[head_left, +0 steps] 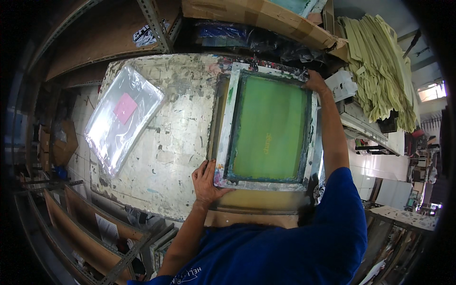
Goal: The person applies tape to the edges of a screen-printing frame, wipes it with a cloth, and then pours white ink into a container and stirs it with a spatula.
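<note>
A silk-screen frame [312, 142] with pale, paint-stained bars and green mesh [270, 123] lies on the worktable's right part. Small yellowish lettering shows low on the mesh. At the frame's near left corner is my left hand [205, 184], fingers stretched along the side and thumb spread along the near edge. My right hand [316, 82] grips the far right corner, its fingers partly hidden. Beneath the frame, a yellowish-brown board [259, 200] shows along the near and left sides. Dark hinge-like hardware [254, 64] sits at the frame's far edge.
The paint-spattered worktable [183, 118] extends left, bearing a stack of clear plastic sleeves [104, 123] with a pink card [125, 108]. Behind stand a cardboard box [266, 21] and metal shelving [154, 23]. Pale yellow-green sheets [377, 71] hang at far right. Wooden racks [80, 228] stand near left.
</note>
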A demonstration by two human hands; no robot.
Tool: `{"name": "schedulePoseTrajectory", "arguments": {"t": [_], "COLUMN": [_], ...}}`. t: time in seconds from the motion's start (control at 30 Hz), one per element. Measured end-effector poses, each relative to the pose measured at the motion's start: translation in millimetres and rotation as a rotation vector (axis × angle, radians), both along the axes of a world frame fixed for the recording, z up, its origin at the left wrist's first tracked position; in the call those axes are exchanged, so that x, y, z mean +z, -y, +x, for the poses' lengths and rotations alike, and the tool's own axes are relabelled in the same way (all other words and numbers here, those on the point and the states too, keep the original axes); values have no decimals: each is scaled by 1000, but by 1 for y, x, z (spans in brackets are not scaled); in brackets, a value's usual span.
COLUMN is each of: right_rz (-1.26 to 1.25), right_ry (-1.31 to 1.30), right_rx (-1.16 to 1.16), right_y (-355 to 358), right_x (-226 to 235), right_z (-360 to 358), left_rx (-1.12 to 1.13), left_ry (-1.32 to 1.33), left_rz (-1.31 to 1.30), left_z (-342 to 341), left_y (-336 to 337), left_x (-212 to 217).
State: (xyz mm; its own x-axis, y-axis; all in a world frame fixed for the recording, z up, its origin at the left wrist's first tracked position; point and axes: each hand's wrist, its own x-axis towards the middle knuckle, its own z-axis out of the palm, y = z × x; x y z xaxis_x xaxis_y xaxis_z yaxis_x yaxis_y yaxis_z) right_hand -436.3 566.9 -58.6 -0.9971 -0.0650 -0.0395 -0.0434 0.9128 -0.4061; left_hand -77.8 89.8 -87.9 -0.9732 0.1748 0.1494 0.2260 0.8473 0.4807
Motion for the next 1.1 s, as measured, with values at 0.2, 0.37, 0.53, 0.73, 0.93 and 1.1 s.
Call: {"name": "schedulePoseTrajectory", "arguments": {"t": [0.2, 0.37, 0.53, 0.73, 0.93, 1.1], "right_rz": [55, 21, -33, 289, 580, 641], "right_ry": [27, 34, -219, -160, -116, -310], "right_rx": [-20, -54, 77, 240, 146, 277], "right_y": [-6, -4, 2, -3, 11, 5], "right_x": [-13, -3, 13, 31, 29, 20], "right_z": [-5, 1, 9, -3, -13, -15], "left_rx": [-5, -20, -3, 4, 2, -3], "left_ry": [12, -3, -12, -7, -11, -19], "left_rz": [6, -7, 12, 11, 16, 19], "left_z": [-2, -3, -2, -1, -2, -2], "left_y": [0, 0, 1, 0, -1, 1], "left_x": [1, 1, 0, 3, 4, 2]}}
